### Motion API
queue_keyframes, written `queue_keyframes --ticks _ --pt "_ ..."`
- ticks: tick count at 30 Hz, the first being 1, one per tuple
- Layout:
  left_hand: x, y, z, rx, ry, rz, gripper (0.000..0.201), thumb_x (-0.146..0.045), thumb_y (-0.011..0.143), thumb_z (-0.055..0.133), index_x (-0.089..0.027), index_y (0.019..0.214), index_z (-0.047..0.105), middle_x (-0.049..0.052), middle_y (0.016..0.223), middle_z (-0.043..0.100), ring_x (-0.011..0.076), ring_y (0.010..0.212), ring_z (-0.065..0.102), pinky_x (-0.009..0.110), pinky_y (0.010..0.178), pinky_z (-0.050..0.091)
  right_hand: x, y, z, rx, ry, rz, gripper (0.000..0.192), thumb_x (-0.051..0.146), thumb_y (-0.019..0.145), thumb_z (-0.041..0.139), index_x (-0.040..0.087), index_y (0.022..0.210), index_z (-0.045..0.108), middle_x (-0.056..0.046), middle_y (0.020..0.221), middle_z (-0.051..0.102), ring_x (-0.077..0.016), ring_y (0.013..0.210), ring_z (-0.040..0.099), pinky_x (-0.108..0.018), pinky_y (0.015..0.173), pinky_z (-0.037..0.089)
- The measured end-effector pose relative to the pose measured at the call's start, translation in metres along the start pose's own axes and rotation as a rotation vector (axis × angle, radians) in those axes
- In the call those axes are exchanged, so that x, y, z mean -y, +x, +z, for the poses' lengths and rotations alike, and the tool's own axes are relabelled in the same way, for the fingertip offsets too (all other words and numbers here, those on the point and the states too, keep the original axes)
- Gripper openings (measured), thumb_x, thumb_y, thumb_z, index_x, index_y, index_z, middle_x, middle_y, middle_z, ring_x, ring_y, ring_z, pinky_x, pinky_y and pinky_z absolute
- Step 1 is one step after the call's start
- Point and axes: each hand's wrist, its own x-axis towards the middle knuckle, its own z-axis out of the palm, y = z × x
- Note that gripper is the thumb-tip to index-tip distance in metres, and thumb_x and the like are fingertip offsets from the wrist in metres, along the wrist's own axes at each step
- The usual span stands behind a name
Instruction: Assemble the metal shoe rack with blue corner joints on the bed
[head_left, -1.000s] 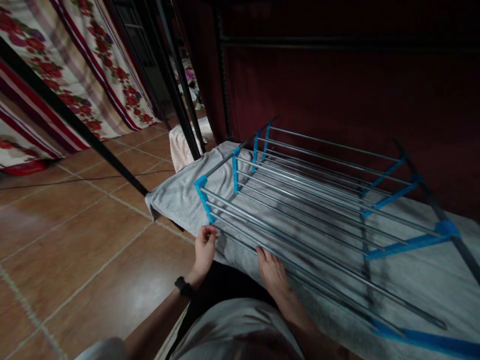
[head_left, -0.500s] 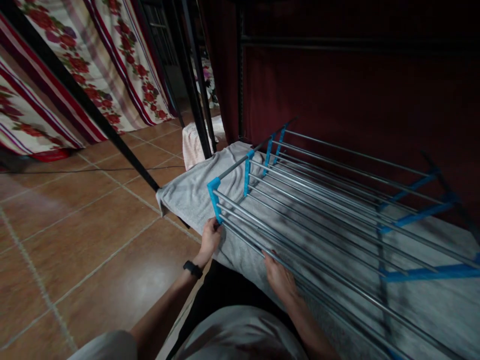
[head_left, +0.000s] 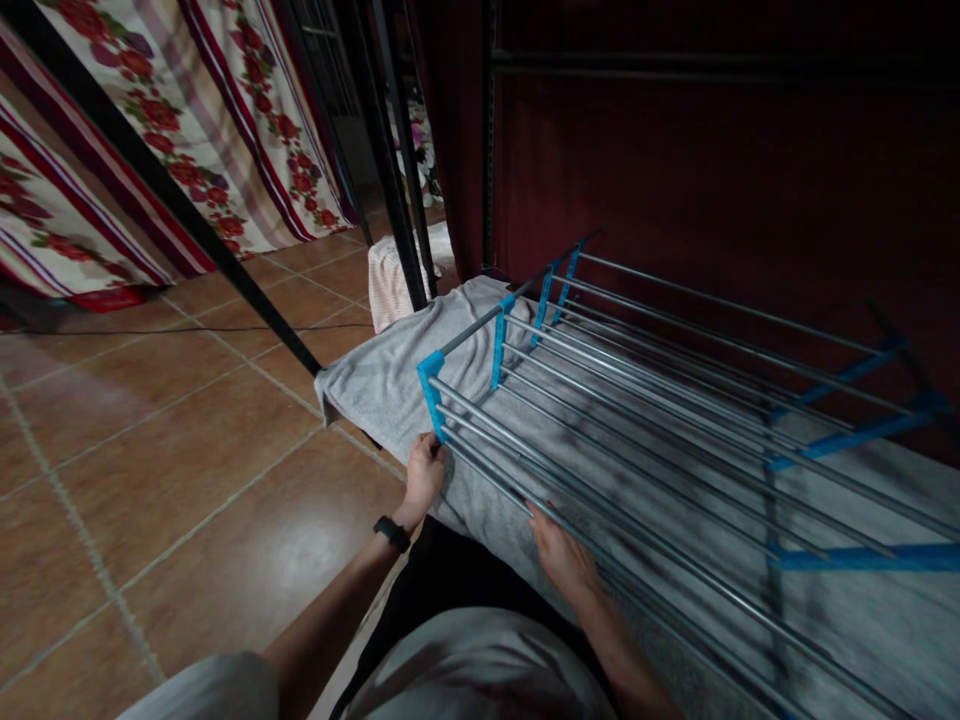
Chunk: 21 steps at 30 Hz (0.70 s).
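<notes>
A clothes drying rack [head_left: 500,342] with grey metal rods and blue plastic brackets lies across a grey blanket in front of me. My left hand [head_left: 426,472], with a dark watch [head_left: 391,533] on its wrist, is closed at the lower end of the near corner bracket [head_left: 430,395]. Its fingertips are partly hidden there. My right hand [head_left: 561,552] is closed around the lowest rod on the near side, a short way to the right. Part of its fingers is hidden behind the rod. The rack's right end runs out of the picture.
The grey blanket [head_left: 382,385] covers a low bed-like surface with dark metal posts [head_left: 401,190]. Behind it hangs a dark red cloth [head_left: 712,180]. Tiled floor [head_left: 247,480], a thin cable and a floral curtain [head_left: 247,120] are on the left. A pale towel [head_left: 390,280] hangs beyond.
The view has shifted slightly, so the rack's far parts appear a little farther right. Both hands keep their grip in nearly the same place on the rack.
</notes>
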Motion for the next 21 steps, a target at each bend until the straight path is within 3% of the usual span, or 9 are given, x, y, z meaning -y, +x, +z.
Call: queue_keyframes --ticks 8,16,21 --pt "0.002 0.0 0.0 -0.006 0.027 0.011 0.008 -0.01 0.078 0.054 -0.017 0.076 0.059 0.005 0.085 0.057 0.0209 0.086 0.055 0.037 0.085 0.048 -0.001 0.002 0.001 0.017 0.011 -0.018 0.041 0.026 0.102 0.033 0.026 0.122 0.069 -0.007 0.108 0.074 -0.0206 0.095 0.071 -0.032 0.086 0.055" --pt "0.006 0.003 0.002 0.027 0.079 -0.014 0.008 -0.011 0.078 0.054 -0.016 0.073 0.056 0.004 0.081 0.055 0.0205 0.088 0.055 0.036 0.086 0.048 -0.014 0.001 0.025 0.001 0.106 0.0 0.041 0.029 0.102 0.03 0.027 0.124 0.065 -0.01 0.104 0.074 -0.024 0.092 0.072 -0.038 0.082 0.057" --pt "0.004 0.006 -0.001 0.05 0.08 -0.007 0.007 -0.012 0.079 0.053 -0.016 0.077 0.059 0.005 0.084 0.057 0.0212 0.091 0.057 0.037 0.089 0.048 -0.007 0.003 0.018 -0.036 0.098 -0.048 0.039 0.026 0.101 0.035 0.029 0.132 0.059 -0.008 0.1 0.073 -0.0226 0.09 0.071 -0.037 0.082 0.057"
